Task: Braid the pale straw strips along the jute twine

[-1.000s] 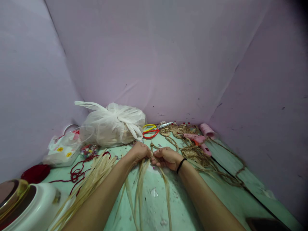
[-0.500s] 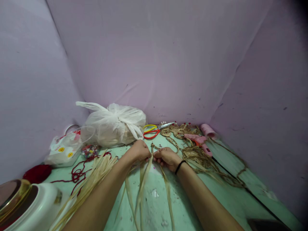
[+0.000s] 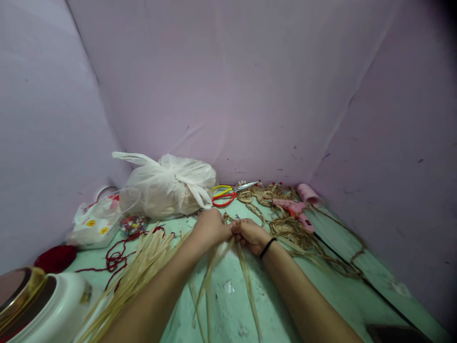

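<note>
My left hand (image 3: pixel 213 227) and my right hand (image 3: pixel 249 234) meet at the middle of the table, both with fingers pinched on pale raffia strands (image 3: pixel 248 281). The strands hang down toward me between my forearms. Just beyond my fingertips shows a small brown knotted end (image 3: pixel 227 217) of braid. My fingers hide the spot where the strands cross. A black band circles my right wrist. Beside my left forearm lies a bundle of loose raffia strips (image 3: pixel 143 267).
At the back stand a tied white plastic bag (image 3: pixel 171 186), scissors (image 3: pixel 228 194) and braided cord (image 3: pixel 271 195). To the right are a pink glue gun (image 3: pixel 294 209) with its black cable and a pink thread spool (image 3: pixel 308 194). Red yarn (image 3: pixel 117 257) and a white jar (image 3: pixel 67 305) are left.
My left hand has moved right and now touches my right hand, its strands shifting with it. My right hand has barely moved.
</note>
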`<state>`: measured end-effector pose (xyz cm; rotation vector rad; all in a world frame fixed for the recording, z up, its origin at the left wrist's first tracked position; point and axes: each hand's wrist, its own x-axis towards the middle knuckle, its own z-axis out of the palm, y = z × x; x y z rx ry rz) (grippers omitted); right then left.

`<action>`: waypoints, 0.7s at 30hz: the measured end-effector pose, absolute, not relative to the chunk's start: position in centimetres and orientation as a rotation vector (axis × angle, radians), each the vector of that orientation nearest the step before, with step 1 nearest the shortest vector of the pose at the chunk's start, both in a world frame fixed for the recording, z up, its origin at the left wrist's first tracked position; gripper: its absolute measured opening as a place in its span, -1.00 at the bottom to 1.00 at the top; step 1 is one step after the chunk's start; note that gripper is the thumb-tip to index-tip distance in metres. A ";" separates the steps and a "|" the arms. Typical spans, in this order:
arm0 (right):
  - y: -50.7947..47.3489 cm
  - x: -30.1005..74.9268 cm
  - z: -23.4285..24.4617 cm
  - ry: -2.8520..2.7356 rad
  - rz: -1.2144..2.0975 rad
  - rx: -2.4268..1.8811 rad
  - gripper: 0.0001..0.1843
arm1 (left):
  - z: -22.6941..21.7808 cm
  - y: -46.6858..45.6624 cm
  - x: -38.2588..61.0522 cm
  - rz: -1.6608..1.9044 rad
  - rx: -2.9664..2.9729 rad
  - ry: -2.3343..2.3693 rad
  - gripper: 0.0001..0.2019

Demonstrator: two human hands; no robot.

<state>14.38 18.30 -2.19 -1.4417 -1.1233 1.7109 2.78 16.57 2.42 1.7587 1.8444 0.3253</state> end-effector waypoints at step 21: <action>18.8 15.3 -2.1 -1.819 1.177 -1.580 -0.91 | -0.4 18.3 2.4 0.533 1.079 1.622 -0.81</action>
